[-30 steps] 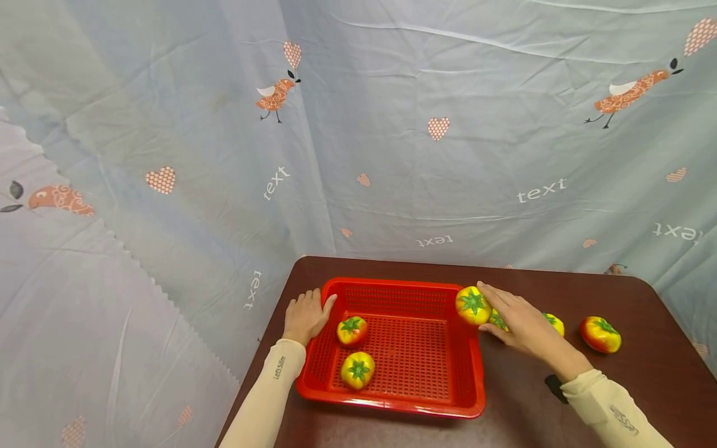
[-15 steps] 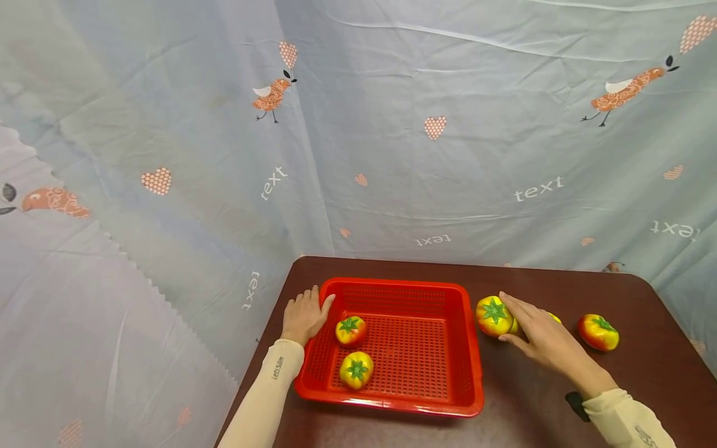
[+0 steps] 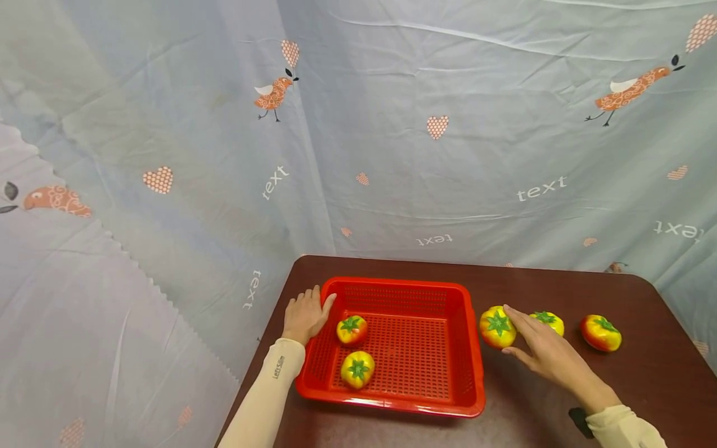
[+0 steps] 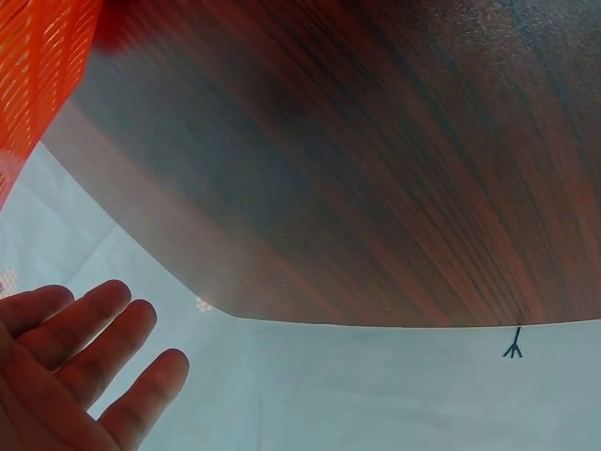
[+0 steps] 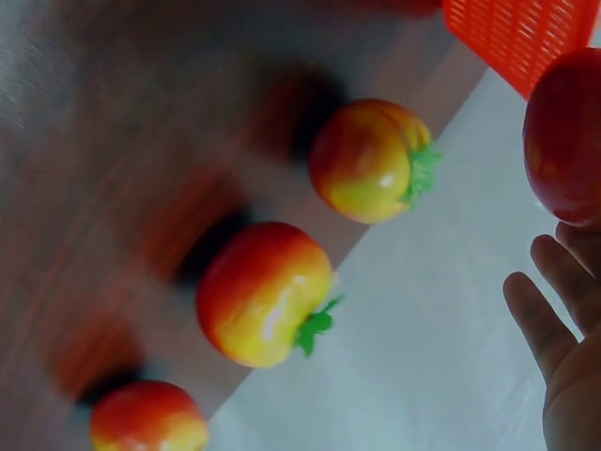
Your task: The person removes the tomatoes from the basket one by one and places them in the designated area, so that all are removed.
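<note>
My left hand [image 3: 305,316] rests at the left rim of a red plastic basket [image 3: 392,407], thumb toward the inside. In the left wrist view its fingers [image 4: 99,362] look straight. My right hand [image 3: 546,348] holds a yellow-red tomato [image 3: 498,327] with a green star-shaped top, just right of the basket. The right wrist view shows that held tomato [image 5: 563,141] at the fingertips, above the tabletop. Inside the basket lie two tomatoes, one redder [image 3: 351,330] and one yellow [image 3: 357,369], both at its left side.
On the dark wooden table [image 3: 538,417], a yellow tomato [image 3: 549,323] sits behind my right hand and a redder tomato [image 3: 600,333] farther right. A third table tomato [image 5: 371,160] shows in the right wrist view. A printed curtain [image 3: 392,155] hangs behind.
My right hand has moved right and toward me with its tomato, from over the basket's right rim to beside it. My left hand and the basket have stayed put.
</note>
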Demonstrator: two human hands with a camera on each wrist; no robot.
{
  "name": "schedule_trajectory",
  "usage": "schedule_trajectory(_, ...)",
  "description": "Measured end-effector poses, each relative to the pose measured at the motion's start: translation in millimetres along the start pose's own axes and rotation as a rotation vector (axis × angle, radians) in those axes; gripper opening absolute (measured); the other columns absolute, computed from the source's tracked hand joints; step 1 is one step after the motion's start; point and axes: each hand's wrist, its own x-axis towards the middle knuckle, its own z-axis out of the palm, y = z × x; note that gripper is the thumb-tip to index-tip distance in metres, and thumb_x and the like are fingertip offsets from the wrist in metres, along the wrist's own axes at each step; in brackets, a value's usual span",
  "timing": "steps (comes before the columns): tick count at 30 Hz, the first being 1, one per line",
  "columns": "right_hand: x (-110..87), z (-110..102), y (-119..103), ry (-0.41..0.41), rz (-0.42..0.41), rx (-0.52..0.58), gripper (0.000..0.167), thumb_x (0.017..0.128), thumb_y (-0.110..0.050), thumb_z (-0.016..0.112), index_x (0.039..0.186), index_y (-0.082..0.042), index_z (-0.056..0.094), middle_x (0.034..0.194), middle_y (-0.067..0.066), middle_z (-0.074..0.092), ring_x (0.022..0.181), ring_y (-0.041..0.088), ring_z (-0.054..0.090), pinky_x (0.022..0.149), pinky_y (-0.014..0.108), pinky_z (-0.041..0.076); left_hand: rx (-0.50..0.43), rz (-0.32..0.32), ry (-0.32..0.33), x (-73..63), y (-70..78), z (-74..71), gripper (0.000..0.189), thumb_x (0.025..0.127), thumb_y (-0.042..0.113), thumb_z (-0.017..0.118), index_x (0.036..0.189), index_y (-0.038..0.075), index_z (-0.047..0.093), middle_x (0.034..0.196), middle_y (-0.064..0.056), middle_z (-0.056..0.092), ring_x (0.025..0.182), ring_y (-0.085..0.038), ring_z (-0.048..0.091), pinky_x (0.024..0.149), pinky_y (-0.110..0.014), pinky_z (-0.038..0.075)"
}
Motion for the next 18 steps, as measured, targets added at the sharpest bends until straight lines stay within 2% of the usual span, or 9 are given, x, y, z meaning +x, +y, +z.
schedule_trajectory(9,-21.5,15,-2,0.006,0.022,0.007,0.08,0.071,-0.022,0.087,0.137,0.004,0.051,0.128,0.021,0.062,0.11,0.037,0.063,0.087,0.053,0.051,0.007,0.0,0.003,1.7,0.0,-0.5,0.073,0.102,0.055,0.03,0.144,-0.004,0.042,0.138,-0.024,0.054,0.124,-0.042,0.052,0.108,-0.057,0.037)
schedule_trajectory(18,-40.8,31,-5,-0.005,0.079,0.036,0.077,0.074,-0.026,0.085,0.138,0.0,0.051,0.128,0.017,0.063,0.111,0.033,0.063,0.085,0.054,0.053,0.003,-0.002,0.009,1.5,-0.8,2.2,0.073,0.102,0.055,0.031,0.143,-0.004,0.043,0.137,-0.024,0.054,0.124,-0.042,0.052,0.108,-0.057,0.037)
